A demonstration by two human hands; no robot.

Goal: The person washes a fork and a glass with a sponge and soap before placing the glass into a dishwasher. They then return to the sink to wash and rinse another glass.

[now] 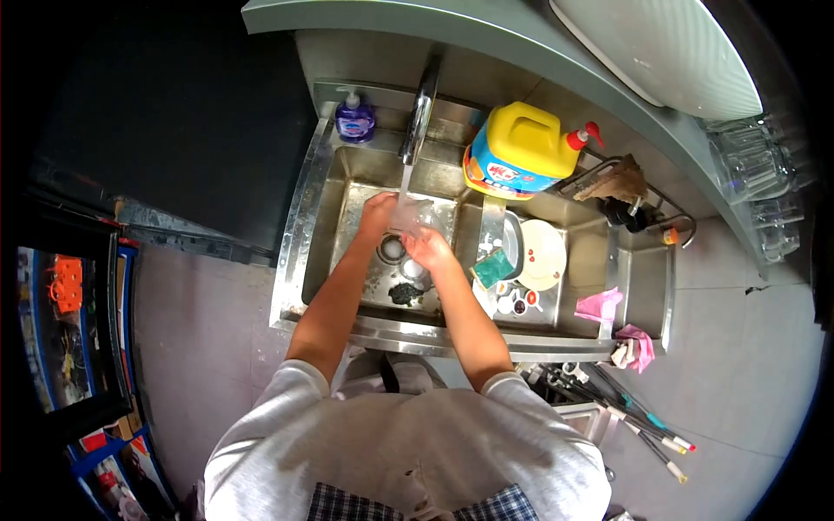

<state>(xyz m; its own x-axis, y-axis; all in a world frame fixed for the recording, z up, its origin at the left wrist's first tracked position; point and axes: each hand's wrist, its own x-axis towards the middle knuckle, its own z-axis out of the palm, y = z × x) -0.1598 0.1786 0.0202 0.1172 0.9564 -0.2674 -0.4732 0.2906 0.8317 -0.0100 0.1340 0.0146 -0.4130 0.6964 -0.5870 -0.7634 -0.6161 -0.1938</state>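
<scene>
In the left basin of the steel sink (293,260), my left hand (380,213) and my right hand (426,248) grip a clear, see-through item (413,215) from two sides. Its exact kind is too blurred to make out. Water runs onto it from the chrome faucet (420,117). Below my hands are the drain (391,250) and a dark scouring pad (405,294) on the basin floor. A round whitish thing (412,268) lies beside the drain, partly hidden by my right hand.
A purple soap bottle (354,119) and a yellow detergent jug (524,148) stand behind the basins. The middle basin holds a cream plate (543,254), a green sponge (493,268) and small dishes. Pink gloves (599,305) hang at right. A shelf (486,52) overhangs the sink.
</scene>
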